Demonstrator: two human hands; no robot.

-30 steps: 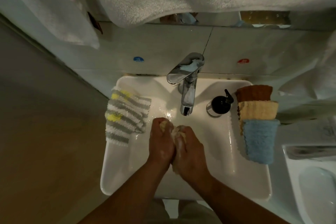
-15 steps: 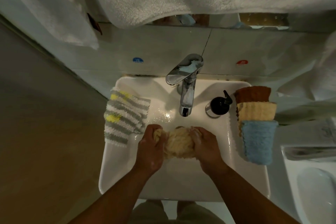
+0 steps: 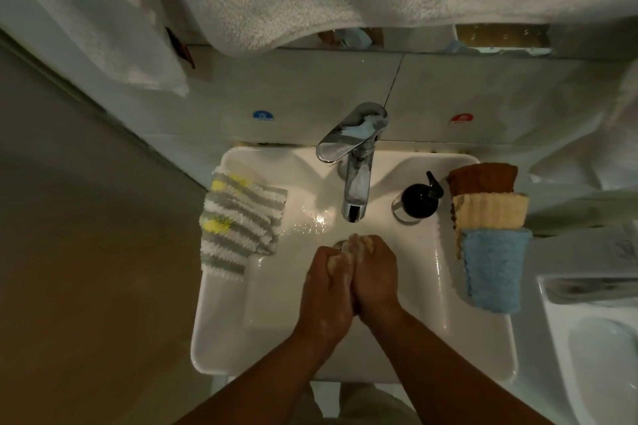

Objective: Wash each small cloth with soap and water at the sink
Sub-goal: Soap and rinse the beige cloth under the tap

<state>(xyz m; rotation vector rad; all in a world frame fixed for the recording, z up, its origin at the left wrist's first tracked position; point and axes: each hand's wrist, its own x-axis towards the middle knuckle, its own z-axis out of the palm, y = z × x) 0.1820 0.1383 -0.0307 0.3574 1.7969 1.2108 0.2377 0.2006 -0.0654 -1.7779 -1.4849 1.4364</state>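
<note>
At frame centre, the small pale-yellow fluffy cloth, spread wide a moment before, is now gripped bunched between left hand and right hand; scrubbing is judged unfinished.

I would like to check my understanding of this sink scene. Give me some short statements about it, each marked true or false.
1. The left hand and the right hand both grip one pale yellow cloth over the sink. True.
2. The striped cloth lies on the sink's right rim. False: it lies over the left rim.
3. On the right rim, the blue cloth lies nearer to the person than the brown cloth. True.
4. The black soap dispenser stands left of the faucet. False: it stands right of it.
</note>
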